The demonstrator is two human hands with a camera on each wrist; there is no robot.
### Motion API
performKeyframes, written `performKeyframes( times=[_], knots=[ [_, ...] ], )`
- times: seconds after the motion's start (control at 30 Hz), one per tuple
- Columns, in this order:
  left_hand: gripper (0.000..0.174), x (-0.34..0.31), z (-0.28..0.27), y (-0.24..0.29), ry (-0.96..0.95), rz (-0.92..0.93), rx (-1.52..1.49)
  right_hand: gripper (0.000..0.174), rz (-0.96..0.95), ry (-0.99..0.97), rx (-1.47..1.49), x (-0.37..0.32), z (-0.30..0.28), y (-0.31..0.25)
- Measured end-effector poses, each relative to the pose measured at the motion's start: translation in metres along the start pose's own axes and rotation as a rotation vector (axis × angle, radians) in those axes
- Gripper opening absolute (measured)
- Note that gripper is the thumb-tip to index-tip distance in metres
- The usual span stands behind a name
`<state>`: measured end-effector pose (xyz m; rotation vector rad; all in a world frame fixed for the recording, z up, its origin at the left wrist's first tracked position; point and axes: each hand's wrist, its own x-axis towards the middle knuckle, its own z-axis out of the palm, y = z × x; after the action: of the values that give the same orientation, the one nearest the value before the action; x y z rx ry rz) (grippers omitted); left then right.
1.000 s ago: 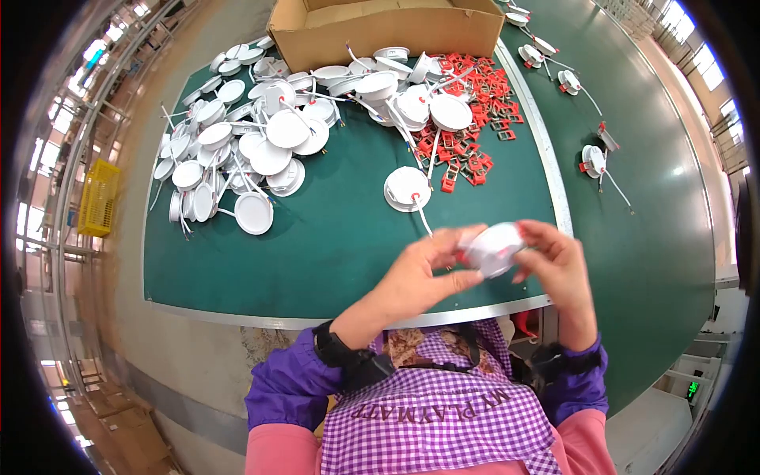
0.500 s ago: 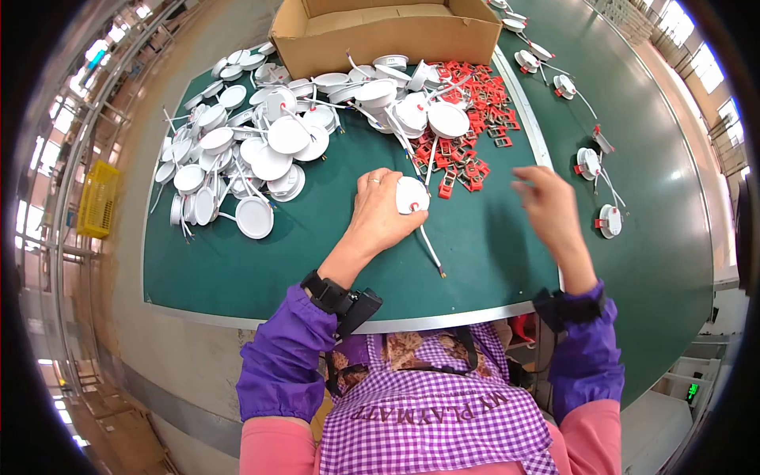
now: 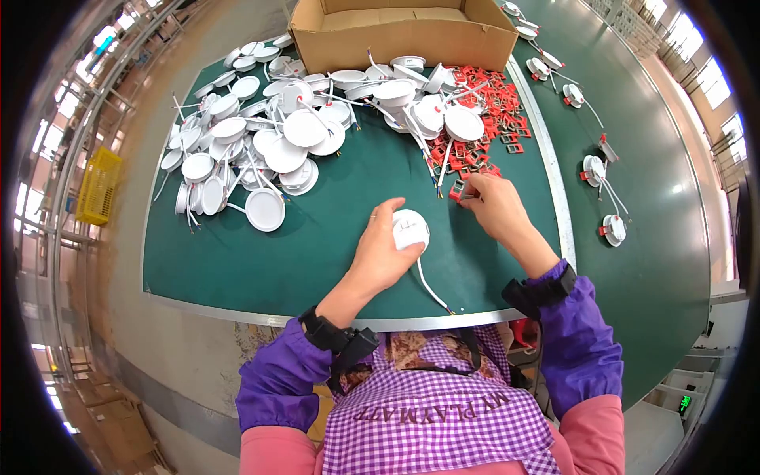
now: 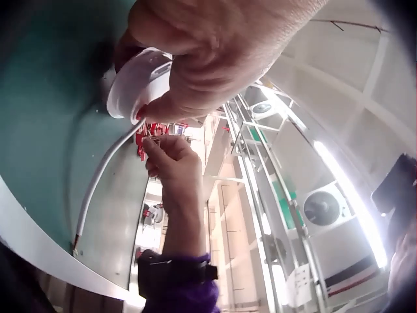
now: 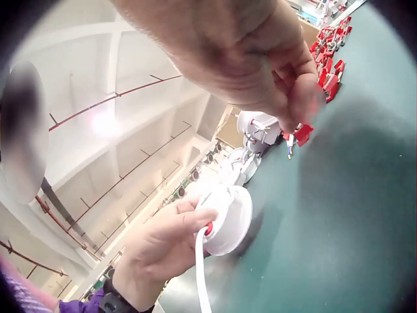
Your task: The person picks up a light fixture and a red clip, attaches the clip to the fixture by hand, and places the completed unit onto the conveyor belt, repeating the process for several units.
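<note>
My left hand grips a round white downlight by its sides, low over the green table. Its white cord trails toward the front edge and ends in bare wire tips. In the right wrist view, a red collar shows where the cord enters the downlight. At the near edge of a heap of red clips, my right hand pinches one red clip between thumb and fingers. The left wrist view shows the thumb against the downlight's edge.
A large pile of white downlights with cords covers the back left. Behind the heaps stands an open cardboard box. Along the green surface on the right, beyond a metal strip, lie several downlights with red clips.
Both hands were on one downlight; another now lies on the right-hand surface. My left hand has taken a downlight and drawn it nearer. My right hand has moved left to the clips and taken one.
</note>
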<state>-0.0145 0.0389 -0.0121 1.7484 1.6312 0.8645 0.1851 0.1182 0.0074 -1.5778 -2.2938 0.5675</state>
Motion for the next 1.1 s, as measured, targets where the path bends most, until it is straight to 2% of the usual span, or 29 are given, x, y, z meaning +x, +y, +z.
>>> performKeyframes(
  times=[0.07, 0.1, 0.13, 0.17, 0.2, 0.27, 0.33, 0.4, 0.47, 0.53, 0.7, 0.83, 0.97, 1.03, 1.1],
  knots=[
    [0.059, -0.002, -0.003, -0.01, -0.167, -0.228, -0.505, 0.016, -0.028, 0.031, 0.098, -0.011, -0.002, 0.0],
    [0.045, -0.004, -0.004, -0.009, -0.126, -0.282, -0.655, 0.016, -0.03, 0.026, 0.097, -0.017, -0.004, -0.006],
    [0.045, -0.007, -0.006, -0.006, -0.124, -0.286, -0.657, 0.014, 0.081, 0.025, 0.278, -0.024, -0.009, -0.014],
    [0.042, -0.01, -0.008, -0.003, -0.1, -0.359, -0.801, 0.011, 0.194, 0.025, 0.459, -0.031, -0.01, -0.02],
    [0.038, -0.012, -0.01, 0.0, -0.076, -0.43, -0.943, 0.011, 0.196, 0.025, 0.459, -0.037, -0.006, -0.023],
    [0.035, -0.018, -0.008, 0.008, -0.075, -0.42, -1.018, 0.011, 0.126, 0.109, 0.703, -0.047, 0.0, -0.031],
    [0.033, -0.022, -0.006, 0.014, -0.07, -0.415, -1.09, 0.013, 0.112, 0.104, 0.699, -0.056, -0.001, -0.042],
    [0.032, -0.024, -0.004, 0.018, -0.093, -0.335, -1.172, 0.015, 0.025, 0.159, 0.553, -0.062, 0.0, -0.049],
    [0.031, -0.026, -0.002, 0.021, -0.072, -0.3, -1.104, 0.015, 0.027, 0.163, 0.591, -0.067, 0.0, -0.055],
    [0.03, -0.027, 0.001, 0.025, -0.048, -0.267, -1.039, 0.012, -0.052, 0.213, 0.434, -0.072, -0.005, -0.061],
    [0.029, -0.027, 0.003, 0.032, -0.02, -0.215, -0.869, 0.009, -0.112, 0.262, 0.421, -0.083, -0.009, -0.067],
    [0.029, -0.029, 0.006, 0.038, -0.036, -0.2, -0.865, 0.008, -0.15, 0.318, 0.38, -0.085, -0.007, -0.066],
    [0.028, -0.029, 0.002, 0.042, -0.05, -0.114, -0.721, 0.009, -0.137, 0.286, 0.308, -0.087, -0.009, -0.065],
    [0.028, -0.029, -0.004, 0.045, -0.064, -0.091, -0.685, 0.01, -0.119, 0.277, 0.398, -0.087, -0.009, -0.065],
    [0.029, -0.028, -0.008, 0.047, -0.084, -0.048, -0.526, 0.013, -0.157, 0.288, 0.373, -0.086, -0.01, -0.062]
  ],
)
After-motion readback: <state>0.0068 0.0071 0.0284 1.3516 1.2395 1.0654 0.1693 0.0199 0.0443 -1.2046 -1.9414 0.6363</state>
